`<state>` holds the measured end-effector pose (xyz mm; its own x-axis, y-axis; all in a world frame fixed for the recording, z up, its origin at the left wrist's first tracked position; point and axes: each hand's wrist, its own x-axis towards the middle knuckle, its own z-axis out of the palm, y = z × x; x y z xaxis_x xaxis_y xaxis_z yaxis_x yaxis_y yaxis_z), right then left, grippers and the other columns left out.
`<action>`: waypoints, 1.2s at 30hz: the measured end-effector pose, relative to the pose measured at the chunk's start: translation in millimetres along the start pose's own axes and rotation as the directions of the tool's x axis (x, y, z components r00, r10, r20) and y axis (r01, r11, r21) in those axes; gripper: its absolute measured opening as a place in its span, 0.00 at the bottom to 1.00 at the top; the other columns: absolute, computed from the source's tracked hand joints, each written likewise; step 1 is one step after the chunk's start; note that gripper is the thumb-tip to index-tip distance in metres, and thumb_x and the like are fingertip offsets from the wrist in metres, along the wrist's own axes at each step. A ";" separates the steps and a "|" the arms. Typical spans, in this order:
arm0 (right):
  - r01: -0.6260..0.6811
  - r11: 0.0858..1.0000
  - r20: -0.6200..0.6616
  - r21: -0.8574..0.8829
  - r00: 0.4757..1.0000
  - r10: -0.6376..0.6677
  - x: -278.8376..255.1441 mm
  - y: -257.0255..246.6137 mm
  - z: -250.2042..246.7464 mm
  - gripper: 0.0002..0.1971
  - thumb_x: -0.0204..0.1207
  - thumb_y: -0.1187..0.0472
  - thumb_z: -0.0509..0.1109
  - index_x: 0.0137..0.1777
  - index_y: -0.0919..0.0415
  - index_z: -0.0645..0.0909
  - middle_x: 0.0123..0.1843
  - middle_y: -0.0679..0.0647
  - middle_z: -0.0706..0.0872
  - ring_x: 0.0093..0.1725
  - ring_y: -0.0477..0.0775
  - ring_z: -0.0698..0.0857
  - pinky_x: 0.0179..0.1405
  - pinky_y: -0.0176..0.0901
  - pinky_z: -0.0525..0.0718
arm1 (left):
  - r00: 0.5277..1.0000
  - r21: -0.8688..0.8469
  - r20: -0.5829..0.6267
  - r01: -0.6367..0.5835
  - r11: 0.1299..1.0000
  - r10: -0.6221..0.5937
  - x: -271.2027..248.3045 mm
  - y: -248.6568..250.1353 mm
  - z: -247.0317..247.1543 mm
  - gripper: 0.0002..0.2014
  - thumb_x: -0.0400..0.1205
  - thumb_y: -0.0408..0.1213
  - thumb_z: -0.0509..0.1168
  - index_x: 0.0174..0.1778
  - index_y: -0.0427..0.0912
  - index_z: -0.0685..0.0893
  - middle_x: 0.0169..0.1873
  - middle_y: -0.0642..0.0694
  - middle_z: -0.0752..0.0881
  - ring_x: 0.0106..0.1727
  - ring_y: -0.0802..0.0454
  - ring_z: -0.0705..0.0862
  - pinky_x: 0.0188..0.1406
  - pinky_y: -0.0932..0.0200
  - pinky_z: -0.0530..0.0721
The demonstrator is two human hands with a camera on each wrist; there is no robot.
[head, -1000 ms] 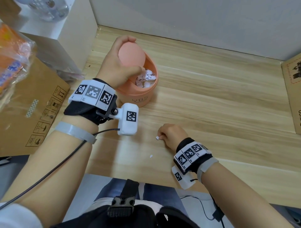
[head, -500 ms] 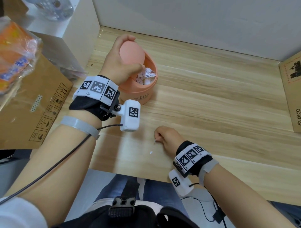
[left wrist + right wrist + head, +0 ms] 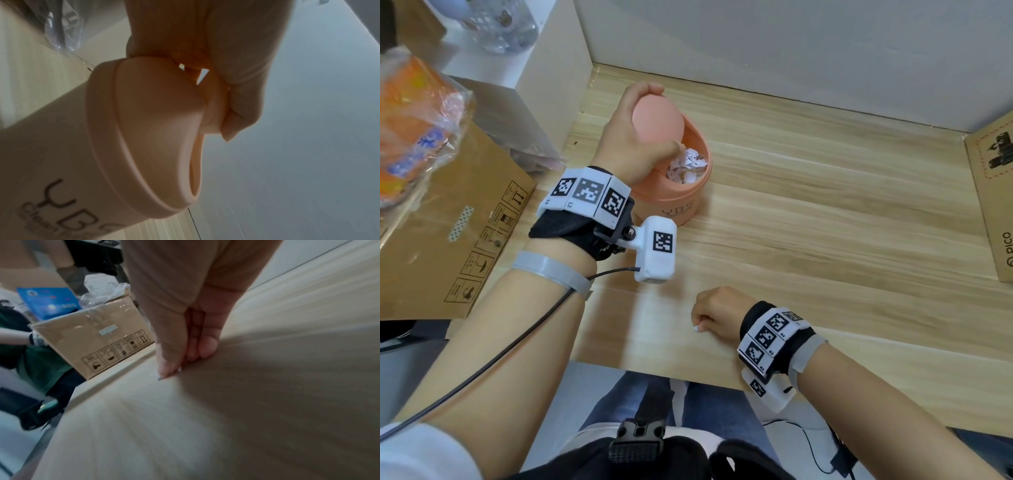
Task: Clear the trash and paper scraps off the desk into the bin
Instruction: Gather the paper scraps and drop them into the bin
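Observation:
A small peach desk bin (image 3: 678,202) stands at the back left of the wooden desk (image 3: 825,222), with crumpled paper (image 3: 688,163) inside. My left hand (image 3: 625,140) grips its swing lid (image 3: 658,118) and holds it tilted open. The left wrist view shows the thumb (image 3: 242,113) pressed on the lid flap (image 3: 214,105). Near the desk's front edge, my right hand (image 3: 714,315) is curled, fingertips down on the wood, pinching a tiny white paper scrap (image 3: 695,329). In the right wrist view the scrap (image 3: 179,369) peeks out between thumb and fingers (image 3: 168,366).
A taped cardboard box (image 3: 448,240) stands off the desk's left side, with an orange packet in plastic (image 3: 410,120) above it. A white partition (image 3: 544,68) borders the back left. Another cardboard box (image 3: 993,192) lies at the desk's right edge. Bare wood stretches between bin and right box.
My right hand slid toward the front edge, from one small scrap to the loose scrap nearer me, and now pinches it. The left hand kept holding the lid open.

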<state>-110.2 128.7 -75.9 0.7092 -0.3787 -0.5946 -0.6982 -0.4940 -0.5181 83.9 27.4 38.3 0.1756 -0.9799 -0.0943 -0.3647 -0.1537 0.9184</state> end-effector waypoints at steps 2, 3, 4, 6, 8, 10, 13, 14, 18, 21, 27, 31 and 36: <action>0.032 0.996 -0.008 -0.089 0.999 -0.033 1.8 -0.7 5.0 0.07 0.76 0.68 0.64 0.50 0.65 0.82 0.53 0.61 0.83 0.53 0.61 0.80 0.44 0.42 0.69 | 1.000 -0.001 0.000 0.004 1.000 -0.004 0.3 -0.2 0.2 0.32 0.68 0.34 0.74 0.67 0.54 0.71 0.59 0.58 0.73 0.57 0.53 0.75 0.42 0.71 0.75; 0.054 0.988 -0.018 -0.143 0.998 -0.057 2.0 -1.4 6.8 0.07 0.75 0.71 0.63 0.49 0.66 0.81 0.53 0.61 0.82 0.53 0.62 0.80 0.42 0.42 0.67 | 1.000 0.003 0.000 0.005 1.000 -0.005 0.4 -0.2 0.4 0.32 0.68 0.34 0.74 0.67 0.54 0.71 0.59 0.58 0.73 0.56 0.53 0.75 0.41 0.73 0.75; 0.065 0.979 -0.027 -0.191 0.997 -0.071 1.5 -1.8 8.1 0.08 0.74 0.73 0.62 0.49 0.67 0.80 0.52 0.62 0.81 0.53 0.63 0.79 0.40 0.44 0.67 | 1.000 0.006 0.000 0.004 1.000 -0.004 0.2 -0.1 0.6 0.31 0.68 0.34 0.73 0.67 0.55 0.71 0.59 0.58 0.73 0.56 0.53 0.75 0.39 0.76 0.75; 0.066 0.971 -0.064 -0.231 0.995 -0.083 1.3 -1.4 7.6 0.10 0.71 0.76 0.60 0.49 0.69 0.78 0.54 0.66 0.79 0.54 0.65 0.77 0.40 0.48 0.70 | 1.000 0.005 -0.001 0.001 1.000 -0.001 0.3 0.0 0.4 0.31 0.69 0.34 0.73 0.66 0.55 0.71 0.60 0.58 0.73 0.56 0.54 0.75 0.35 0.81 0.74; -0.010 0.982 -0.120 -0.188 0.993 -0.013 0.4 3.5 1.5 0.10 0.72 0.75 0.59 0.52 0.70 0.77 0.56 0.68 0.78 0.55 0.65 0.77 0.46 0.51 0.76 | 1.000 0.000 0.002 0.003 1.000 -0.003 0.6 -0.2 -0.4 0.31 0.69 0.34 0.73 0.67 0.55 0.71 0.60 0.58 0.73 0.56 0.54 0.75 0.39 0.76 0.75; -0.128 0.984 -0.185 -0.128 0.977 0.103 -0.6 12.4 -7.1 0.11 0.74 0.72 0.58 0.54 0.69 0.77 0.58 0.66 0.77 0.57 0.63 0.77 0.49 0.50 0.77 | 1.000 -0.006 0.006 0.000 1.000 0.000 1.1 -0.5 -0.6 0.32 0.69 0.33 0.73 0.67 0.54 0.71 0.60 0.58 0.72 0.57 0.53 0.75 0.42 0.71 0.75; -0.253 0.967 -0.304 0.012 0.921 0.244 -2.8 28.3 -16.8 0.10 0.73 0.72 0.57 0.52 0.67 0.76 0.56 0.63 0.77 0.57 0.62 0.77 0.50 0.49 0.75 | 1.000 -0.015 0.010 -0.007 1.000 0.007 2.4 -1.6 -0.3 0.32 0.68 0.32 0.74 0.67 0.53 0.71 0.59 0.58 0.73 0.57 0.52 0.75 0.45 0.69 0.76; -0.292 0.955 -0.335 0.043 0.897 0.290 -3.3 33.3 -17.8 0.10 0.73 0.72 0.58 0.51 0.66 0.77 0.55 0.62 0.77 0.56 0.61 0.77 0.51 0.49 0.76 | 1.000 -0.017 0.011 -0.008 1.000 0.008 2.6 -1.8 -0.1 0.32 0.68 0.32 0.74 0.67 0.53 0.71 0.59 0.58 0.73 0.57 0.53 0.75 0.45 0.69 0.76; -0.293 0.925 -0.462 0.240 0.804 0.375 -1.4 49.6 -24.3 0.11 0.71 0.76 0.60 0.38 0.59 0.74 0.43 0.57 0.76 0.49 0.61 0.79 0.44 0.43 0.70 | 1.000 -0.035 0.012 0.000 0.999 0.001 3.7 -2.8 0.7 0.32 0.68 0.31 0.74 0.65 0.54 0.72 0.58 0.60 0.73 0.57 0.53 0.76 0.47 0.68 0.76; -0.234 0.816 -0.532 0.528 0.659 0.533 -5.2 51.9 -39.4 0.09 0.75 0.70 0.61 0.35 0.58 0.72 0.41 0.54 0.77 0.42 0.55 0.76 0.40 0.40 0.69 | 1.000 -0.050 0.013 0.003 0.999 -0.002 3.8 -3.2 0.0 0.31 0.66 0.32 0.74 0.62 0.57 0.72 0.56 0.62 0.73 0.58 0.51 0.76 0.49 0.63 0.77; 0.071 0.818 -0.716 0.571 0.530 0.454 -8.1 22.0 -111.8 0.09 0.74 0.68 0.66 0.35 0.59 0.73 0.30 0.45 0.74 0.35 0.49 0.72 0.35 0.29 0.68 | 1.000 -0.025 0.008 0.012 1.000 -0.012 4.3 -3.7 -0.2 0.31 0.66 0.34 0.74 0.62 0.62 0.72 0.56 0.68 0.73 0.65 0.47 0.74 0.60 0.52 0.77; 0.179 0.842 -0.762 0.510 0.547 0.345 8.0 -11.4 -158.8 0.06 0.70 0.67 0.71 0.36 0.56 0.79 0.32 0.46 0.79 0.32 0.37 0.74 0.37 0.25 0.73 | 1.000 -0.024 0.010 0.012 1.000 -0.012 3.6 -2.1 -0.2 0.31 0.59 0.41 0.73 0.55 0.69 0.71 0.54 0.72 0.72 0.67 0.47 0.74 0.68 0.45 0.75; 0.063 0.865 -0.750 0.499 0.531 0.394 22.5 -17.5 -173.8 0.16 0.61 0.63 0.79 0.27 0.50 0.73 0.26 0.44 0.77 0.29 0.44 0.77 0.36 0.40 0.80 | 0.999 -0.019 0.025 0.027 0.999 -0.026 3.8 0.6 -1.0 0.30 0.53 0.52 0.70 0.49 0.79 0.68 0.55 0.74 0.72 0.68 0.44 0.73 0.68 0.42 0.75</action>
<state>-65.1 -7.2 26.6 0.1747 -0.9829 -0.0587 -0.6079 -0.0607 -0.7917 85.3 23.7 38.9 0.1621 -0.9784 -0.1280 -0.3422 -0.1774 0.9227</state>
